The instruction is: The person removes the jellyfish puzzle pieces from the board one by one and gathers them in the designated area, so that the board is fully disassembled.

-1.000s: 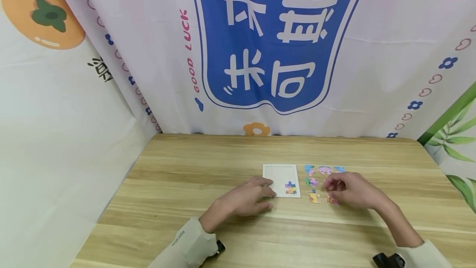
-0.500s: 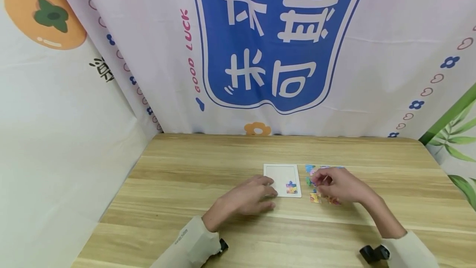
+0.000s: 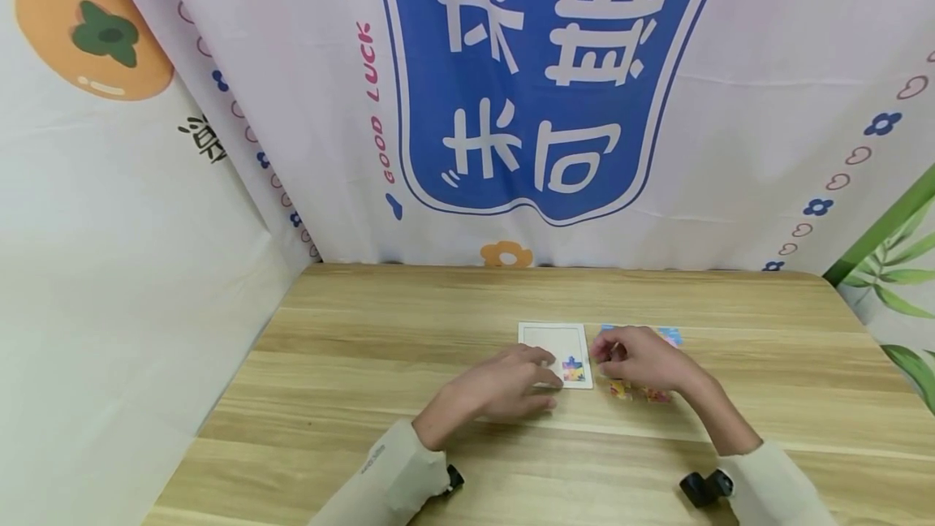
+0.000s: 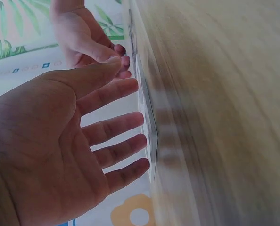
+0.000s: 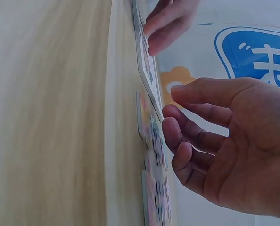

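Observation:
A white puzzle board (image 3: 539, 334) lies on the table with one colourful jigsaw piece (image 3: 573, 369) in its lower right corner. My left hand (image 3: 504, 384) reaches over the board's lower left part. In the left wrist view its fingers are spread and nearly straight, with the tips at the board's edge. My right hand (image 3: 643, 360) hovers just right of the board, above the loose jigsaw pieces (image 3: 660, 396), hiding several of them. Its fingers bend loosely in the right wrist view, a gap shows between thumb and index finger, and no piece is visible there.
The wooden table (image 3: 351, 364) reaches back to a printed cloth (image 3: 730, 144) hanging behind it. A plain white cloth (image 3: 109, 266) hangs along the left side. Dark wrist cameras (image 3: 706, 489) are strapped at both sleeves.
My right hand has moved left across the loose pieces toward the board. The left hand has shifted slightly right over the board. The piece in the board's corner stays in place.

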Available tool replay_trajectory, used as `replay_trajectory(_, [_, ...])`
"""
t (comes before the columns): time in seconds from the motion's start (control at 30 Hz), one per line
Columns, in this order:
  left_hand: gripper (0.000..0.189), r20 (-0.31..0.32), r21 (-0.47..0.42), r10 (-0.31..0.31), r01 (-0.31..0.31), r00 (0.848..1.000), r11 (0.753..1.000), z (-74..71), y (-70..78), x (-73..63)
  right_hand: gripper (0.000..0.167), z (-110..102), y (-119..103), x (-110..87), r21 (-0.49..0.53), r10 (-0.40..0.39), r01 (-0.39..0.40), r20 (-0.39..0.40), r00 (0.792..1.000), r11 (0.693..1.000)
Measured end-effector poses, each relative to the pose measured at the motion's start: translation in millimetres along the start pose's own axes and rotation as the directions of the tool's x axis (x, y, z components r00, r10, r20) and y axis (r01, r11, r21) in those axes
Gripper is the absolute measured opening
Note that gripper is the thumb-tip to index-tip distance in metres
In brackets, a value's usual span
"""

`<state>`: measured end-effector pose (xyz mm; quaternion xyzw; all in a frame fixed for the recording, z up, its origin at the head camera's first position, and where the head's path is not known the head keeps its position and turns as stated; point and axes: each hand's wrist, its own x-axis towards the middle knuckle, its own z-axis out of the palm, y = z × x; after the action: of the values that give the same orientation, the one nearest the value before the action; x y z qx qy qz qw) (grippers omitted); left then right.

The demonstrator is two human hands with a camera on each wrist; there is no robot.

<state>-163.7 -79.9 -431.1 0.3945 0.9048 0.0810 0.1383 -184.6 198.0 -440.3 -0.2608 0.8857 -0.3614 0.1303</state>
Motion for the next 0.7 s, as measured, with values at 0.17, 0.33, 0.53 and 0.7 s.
replay_trajectory(0.17, [0.040, 0.019, -0.016, 0.001, -0.001, 1.000, 1.000, 0.5, 1.3, 4.6, 0.015, 3.2, -3.8, 6.7, 0.019, 0.009, -0.009, 0.016, 1.000, 1.000])
replay_trajectory(0.33, [0.040, 0.024, -0.011, -0.006, 0.007, 1.000, 1.000, 1.0, 2.1, 5.5, 0.019, 7.0, -8.3, 12.6, 0.051, 0.014, -0.015, 0.032, 0.999, 0.999])
replay_trajectory(0.53, [0.039, 0.014, -0.007, 0.005, -0.005, 1.000, 1.000, 1.3, 1.3, 4.2, 0.024, 13.2, -11.8, 20.3, 0.061, 0.003, -0.005, 0.041, 0.999, 0.998])
replay_trajectory(0.7, [0.040, 0.020, -0.041, 0.020, -0.020, 1.000, 0.999, 0.5, -1.4, 1.6, 0.024, 18.5, -14.3, 24.4, 0.045, 0.021, -0.023, 0.049, 0.999, 0.999])
